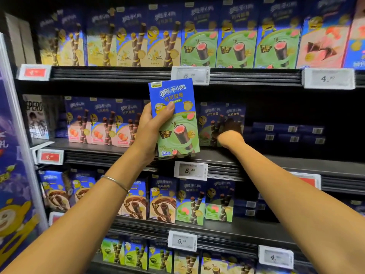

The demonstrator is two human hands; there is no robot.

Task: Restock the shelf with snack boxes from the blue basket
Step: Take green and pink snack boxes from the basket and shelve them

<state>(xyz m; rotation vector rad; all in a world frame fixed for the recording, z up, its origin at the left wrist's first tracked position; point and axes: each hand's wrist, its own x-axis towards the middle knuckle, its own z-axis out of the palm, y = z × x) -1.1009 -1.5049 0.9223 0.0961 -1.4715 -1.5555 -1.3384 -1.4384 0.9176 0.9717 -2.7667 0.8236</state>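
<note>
My left hand (152,129) holds a blue-and-green snack box (175,123) upright in front of the second shelf (276,161); more boxes of the same kind seem stacked behind it. My right hand (230,133) reaches into that shelf's dark recess, against two green snack boxes (221,123) standing there. Its fingers are in shadow, so its grip is unclear. The blue basket is out of view.
Rows of snack boxes fill the top shelf (138,74) and the lower shelves (217,230). Dark blue boxes (288,133) lie flat at the right of the second shelf, with a dark gap in front. Price tags (190,171) line the shelf edges. A printed panel (13,175) stands at left.
</note>
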